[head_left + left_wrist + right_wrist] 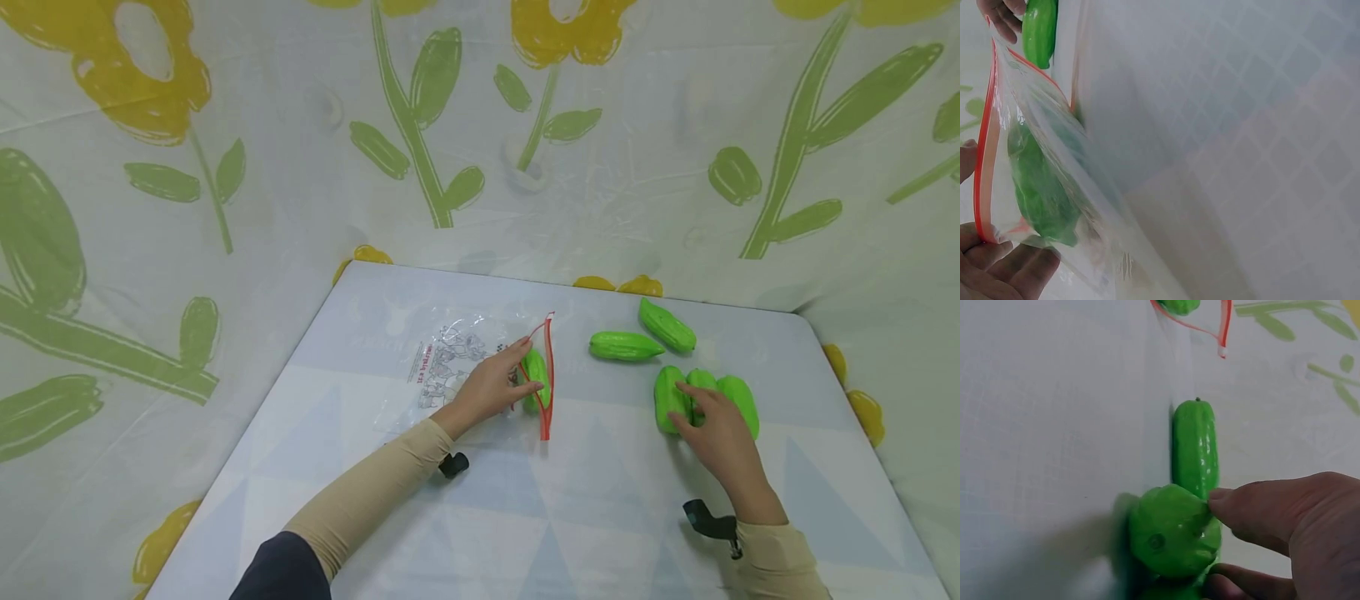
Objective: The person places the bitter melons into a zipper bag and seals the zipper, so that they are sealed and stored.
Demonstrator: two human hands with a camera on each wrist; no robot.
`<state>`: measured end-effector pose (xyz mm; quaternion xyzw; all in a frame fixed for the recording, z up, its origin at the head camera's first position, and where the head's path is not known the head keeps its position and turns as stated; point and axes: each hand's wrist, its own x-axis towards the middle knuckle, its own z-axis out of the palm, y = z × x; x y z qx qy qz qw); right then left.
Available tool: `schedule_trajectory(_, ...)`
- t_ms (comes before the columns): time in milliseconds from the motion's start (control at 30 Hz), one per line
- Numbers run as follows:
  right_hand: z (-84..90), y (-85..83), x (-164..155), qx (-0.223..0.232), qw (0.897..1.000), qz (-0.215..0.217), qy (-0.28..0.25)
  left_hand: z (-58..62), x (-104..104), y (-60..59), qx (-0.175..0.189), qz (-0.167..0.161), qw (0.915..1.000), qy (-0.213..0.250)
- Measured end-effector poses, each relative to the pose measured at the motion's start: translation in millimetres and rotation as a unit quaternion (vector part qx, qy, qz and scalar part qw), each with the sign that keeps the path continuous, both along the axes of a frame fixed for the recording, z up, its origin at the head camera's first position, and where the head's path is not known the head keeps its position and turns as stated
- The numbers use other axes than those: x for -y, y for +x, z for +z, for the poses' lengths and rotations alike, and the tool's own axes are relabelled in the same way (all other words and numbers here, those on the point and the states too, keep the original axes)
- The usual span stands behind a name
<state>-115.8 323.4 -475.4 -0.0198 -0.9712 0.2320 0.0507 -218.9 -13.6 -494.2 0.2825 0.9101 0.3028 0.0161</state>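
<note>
The left hand reaches forward over the table, forearm angled up to the right, its fingers pinching the red-zippered mouth of a clear plastic zip bag and holding it parted. One glossy green toy vegetable sits just inside that mouth, its long axis running away from the person. The bag is thin, crinkled film with printed lettering, lying flat with its opening facing right. The right hand lies palm down, fingers curled around the nearest of three ridged green vegetables clustered side by side, long axes pointing away. Two more smooth, spindle-shaped green pieces lie farther back, pointing roughly sideways, between bag and cluster.
</note>
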Motion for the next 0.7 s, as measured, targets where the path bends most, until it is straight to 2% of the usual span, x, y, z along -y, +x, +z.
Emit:
schedule_trajectory(300, 5.2, -3.6, 11.1, 0.022, 0.999, 0.019, 0.041, -2.6, 0.0, -1.2, 0.006, -0.001, 1.0000, 0.004)
schedule_trajectory(700, -6.1, -13.3, 25.3, 0.013, 0.999, 0.037, -0.022, -0.1, -0.9, -0.2, 0.000, 0.000, 1.0000, 0.003)
